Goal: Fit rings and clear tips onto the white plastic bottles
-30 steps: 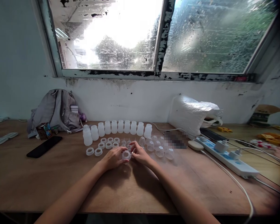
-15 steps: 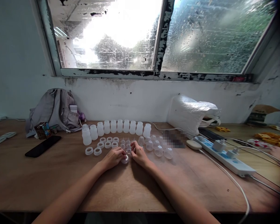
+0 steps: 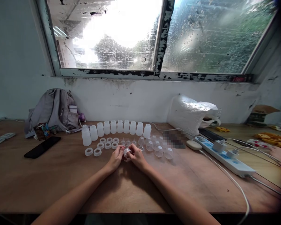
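Above the table, my left hand [image 3: 116,158] is closed on the left side of a white bottle collar ring [image 3: 126,151]. My right hand [image 3: 137,158] meets it from the other side, its fingers pinched at the ring's opening. Whether a teat sits inside the ring is hidden by the fingers. Just beyond the hands stand several clear teats [image 3: 128,142], partly covered by them. More white collar rings [image 3: 108,145] lie in rows to the left. Clear dome caps [image 3: 158,151] are grouped to the right. A curved row of frosted baby bottles [image 3: 120,126] stands behind.
A black phone [image 3: 42,147], a small carton [image 3: 42,131] and a grey backpack [image 3: 55,109] are on the left. To the right are a white plastic bag [image 3: 192,114], a white round device [image 3: 194,145] and a power strip [image 3: 227,157] with cables. Another person's hand [image 3: 279,154] shows at far right.
My left hand has raised the collar ring off the table and turned it. My right hand has come away from the teats and down to the ring.
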`<state>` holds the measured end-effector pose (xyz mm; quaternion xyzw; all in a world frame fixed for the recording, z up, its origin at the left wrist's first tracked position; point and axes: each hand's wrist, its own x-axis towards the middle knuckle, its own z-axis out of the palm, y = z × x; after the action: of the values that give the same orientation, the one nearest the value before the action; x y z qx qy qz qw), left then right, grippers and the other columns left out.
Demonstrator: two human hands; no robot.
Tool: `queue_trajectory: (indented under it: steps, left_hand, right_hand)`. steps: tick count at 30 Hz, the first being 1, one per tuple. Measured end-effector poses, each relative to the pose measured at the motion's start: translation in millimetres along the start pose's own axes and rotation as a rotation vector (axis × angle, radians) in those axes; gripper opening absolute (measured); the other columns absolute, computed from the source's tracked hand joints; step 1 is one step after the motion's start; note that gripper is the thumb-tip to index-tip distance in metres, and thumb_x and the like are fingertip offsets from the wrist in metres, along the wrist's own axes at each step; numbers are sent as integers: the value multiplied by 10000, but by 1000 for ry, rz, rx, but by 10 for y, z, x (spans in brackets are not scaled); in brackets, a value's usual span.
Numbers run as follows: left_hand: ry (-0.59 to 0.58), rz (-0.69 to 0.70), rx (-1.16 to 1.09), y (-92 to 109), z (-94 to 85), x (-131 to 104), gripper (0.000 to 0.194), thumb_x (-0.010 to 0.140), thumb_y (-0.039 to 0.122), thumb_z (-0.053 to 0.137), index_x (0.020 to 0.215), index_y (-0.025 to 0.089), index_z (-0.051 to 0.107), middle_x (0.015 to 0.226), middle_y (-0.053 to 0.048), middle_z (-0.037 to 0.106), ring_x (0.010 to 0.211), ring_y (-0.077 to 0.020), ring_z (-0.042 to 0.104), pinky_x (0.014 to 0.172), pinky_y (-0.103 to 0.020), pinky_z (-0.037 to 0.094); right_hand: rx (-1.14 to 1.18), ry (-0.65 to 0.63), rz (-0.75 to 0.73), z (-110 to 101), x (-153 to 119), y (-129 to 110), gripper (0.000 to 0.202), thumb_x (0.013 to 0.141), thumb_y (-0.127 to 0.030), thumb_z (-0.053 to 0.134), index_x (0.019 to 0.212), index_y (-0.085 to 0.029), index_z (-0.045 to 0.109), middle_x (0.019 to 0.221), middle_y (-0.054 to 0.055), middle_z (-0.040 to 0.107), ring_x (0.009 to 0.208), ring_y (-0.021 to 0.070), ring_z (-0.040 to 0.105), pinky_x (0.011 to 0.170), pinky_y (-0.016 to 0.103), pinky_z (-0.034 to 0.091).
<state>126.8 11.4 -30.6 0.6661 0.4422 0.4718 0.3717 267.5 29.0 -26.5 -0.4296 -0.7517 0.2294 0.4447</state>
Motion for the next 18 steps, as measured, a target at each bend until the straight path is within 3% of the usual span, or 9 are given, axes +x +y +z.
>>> queue_trajectory:
  steps: [3,6,10,18]
  left_hand:
    - [64,33,112,86,36,-66,347,848,394,319,1109,192,426,840,-47,618,758,-170,592,719,-303,441]
    - [49,138,224,159,31,-101,317,850,348,334,1113,212,449,965,-53,610,892,-177,566,795,-298,411]
    - [-31,169,299,177,-3,-107,292,853,308,313,1039,196,506,920,-44,622,835,-164,580,743,-258,425]
    - [-107,221,379,165,-11,-134,383,791,204,372,1169,186,432,844,-25,623,720,-142,573,697,-250,427]
  right_hand:
    - [-20,29,16,-26,16,3,71,674,-218,477,664,-180,418,579,-39,432,524,91,392,513,209,322]
    - [-19,45,42,-43,19,-11,100,674,-251,482,650,-181,416,573,-34,446,521,96,406,513,213,323]
    - [-12,46,94,-38,14,-26,115,651,-255,493,622,-185,406,545,-38,440,512,100,413,510,213,321]
    - [-37,102,145,-51,17,-34,88,596,-214,488,594,-189,403,534,-42,437,514,104,412,498,209,300]
